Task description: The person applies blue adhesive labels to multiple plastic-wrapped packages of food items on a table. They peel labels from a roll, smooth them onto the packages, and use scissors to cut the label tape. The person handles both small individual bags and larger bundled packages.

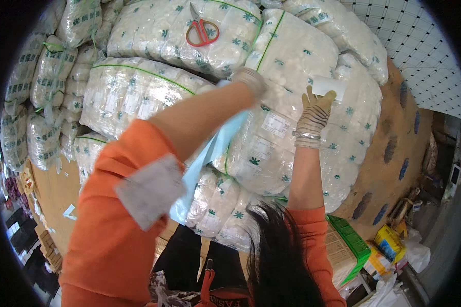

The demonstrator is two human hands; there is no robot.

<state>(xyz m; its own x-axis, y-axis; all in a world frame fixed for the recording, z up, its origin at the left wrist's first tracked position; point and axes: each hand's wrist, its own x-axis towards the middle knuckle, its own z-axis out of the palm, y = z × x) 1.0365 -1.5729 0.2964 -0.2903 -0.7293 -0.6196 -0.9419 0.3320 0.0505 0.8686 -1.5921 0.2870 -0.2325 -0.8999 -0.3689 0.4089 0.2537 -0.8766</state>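
Observation:
Bulky clear plastic packs with small green leaf prints lie before me, tied with green strapping. My right hand (316, 110), in a striped knit glove, has its fingertips closed at the lower edge of a small white label (328, 88), above one pack (297, 56). My left hand (250, 83), also gloved, reaches across the packs and is smeared by motion; its fingers cannot be made out. A long light-blue strip (225, 137) runs beneath my left forearm and down over the front pack (223, 204). Printed white labels (275, 124) show through the plastic on the middle pack.
Red-handled scissors (202, 33) lie on the far pack. Smaller bagged bundles (48, 77) are stacked at left. A brown board surface (389, 153) with dark oval marks is at right, near a green-edged box (351, 245) and a yellow package (390, 243).

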